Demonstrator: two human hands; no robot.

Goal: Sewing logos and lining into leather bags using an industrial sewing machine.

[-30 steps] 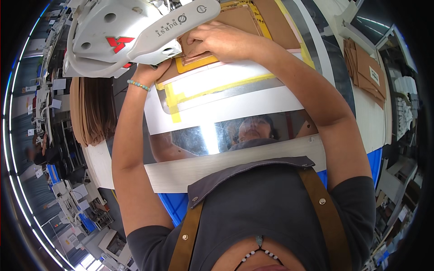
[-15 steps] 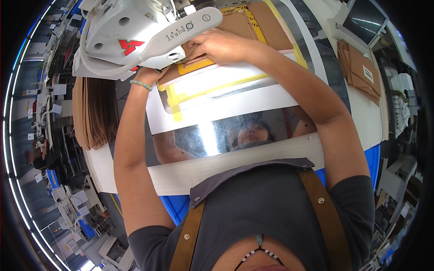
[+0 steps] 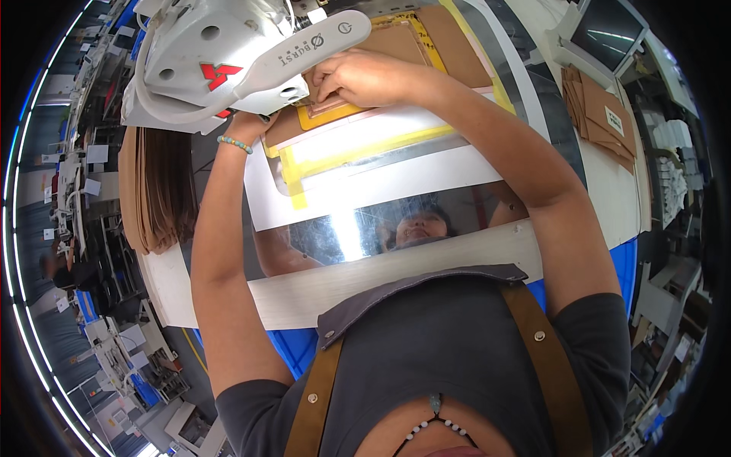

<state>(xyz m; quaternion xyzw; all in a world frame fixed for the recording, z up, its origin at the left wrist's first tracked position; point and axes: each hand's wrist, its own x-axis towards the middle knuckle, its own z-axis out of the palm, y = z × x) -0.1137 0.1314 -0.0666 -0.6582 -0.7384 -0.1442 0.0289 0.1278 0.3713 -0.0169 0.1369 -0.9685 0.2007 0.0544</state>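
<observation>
My right hand [image 3: 367,78] rests on a yellow-edged template [image 3: 335,114], its fingers bent and their tips down at the edge of a brown sheet [image 3: 392,44]. Whether anything is pinched in them is too small to make out. Just left of it, my left hand [image 3: 257,124] reaches under the white head of a sewing-type machine [image 3: 202,65]. That machine head hides the left fingers; a beaded bracelet circles the wrist. Beneath the template lies a white sheet [image 3: 396,183] with strips of yellow tape [image 3: 292,179].
A shiny metal plate [image 3: 320,240] lies toward me, near the table's front edge [image 3: 396,283]. Brown pieces hang in a stack [image 3: 156,190] at the left. More brown pieces [image 3: 598,114] lie at the right, below a dark screen [image 3: 609,34].
My right fingers have shifted slightly and look more bent over the template. The left hand stays under the machine head.
</observation>
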